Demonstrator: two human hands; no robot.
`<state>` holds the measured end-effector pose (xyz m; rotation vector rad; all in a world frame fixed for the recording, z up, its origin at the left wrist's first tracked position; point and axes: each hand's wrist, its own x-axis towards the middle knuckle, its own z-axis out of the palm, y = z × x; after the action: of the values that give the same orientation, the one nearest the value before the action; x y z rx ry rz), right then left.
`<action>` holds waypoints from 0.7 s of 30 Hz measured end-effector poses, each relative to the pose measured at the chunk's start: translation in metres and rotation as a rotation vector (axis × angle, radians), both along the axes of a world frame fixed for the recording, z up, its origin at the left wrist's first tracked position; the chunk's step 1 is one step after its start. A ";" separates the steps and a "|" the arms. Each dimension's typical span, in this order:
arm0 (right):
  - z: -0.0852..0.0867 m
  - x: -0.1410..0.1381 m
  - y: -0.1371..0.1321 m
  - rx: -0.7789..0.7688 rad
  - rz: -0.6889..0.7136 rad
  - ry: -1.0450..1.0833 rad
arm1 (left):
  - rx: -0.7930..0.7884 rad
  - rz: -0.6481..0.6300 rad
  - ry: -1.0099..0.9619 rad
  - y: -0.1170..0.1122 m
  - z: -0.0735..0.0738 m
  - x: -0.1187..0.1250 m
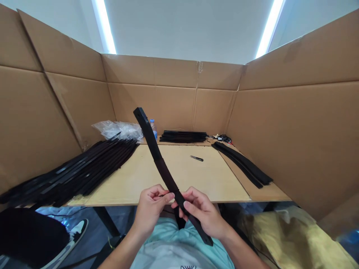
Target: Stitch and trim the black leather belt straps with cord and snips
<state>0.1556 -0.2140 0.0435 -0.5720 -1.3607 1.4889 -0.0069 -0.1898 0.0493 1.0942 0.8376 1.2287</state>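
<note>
A long, slightly curved black strip (166, 173) slants across the view, its far end raised above the table and its near end over my lap. A hole shows near its far tip, and its middle section looks duller than the ends. My left hand (153, 205) pinches its left edge with thumb and fingers. On the other side, my right hand (203, 213) grips it a little lower, thumb on top. Small thread snips (196, 158) lie on the table (179, 155) beyond my hands. What the fingertips hold under the strip is hidden.
A large pile of black strips (84, 168) covers the table's left side. More strips (183, 136) are stacked at the back, and a few (242, 162) lie right. Clear plastic wrap (119, 130) and a bottle (153, 129) stand behind. Cardboard walls (174, 101) enclose the table.
</note>
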 end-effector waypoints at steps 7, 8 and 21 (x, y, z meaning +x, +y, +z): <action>-0.008 -0.007 0.002 -0.060 -0.013 0.040 | 0.049 -0.051 -0.015 0.001 0.000 0.002; -0.008 -0.008 0.001 -0.048 -0.004 0.019 | 0.047 -0.068 -0.023 0.000 0.000 0.003; -0.004 -0.009 -0.004 0.005 -0.090 0.046 | 0.112 0.040 0.118 -0.004 0.004 0.003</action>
<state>0.1463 -0.2180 0.0397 -0.5849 -1.2868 1.4176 -0.0040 -0.1943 0.0535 1.2556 0.8925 1.2659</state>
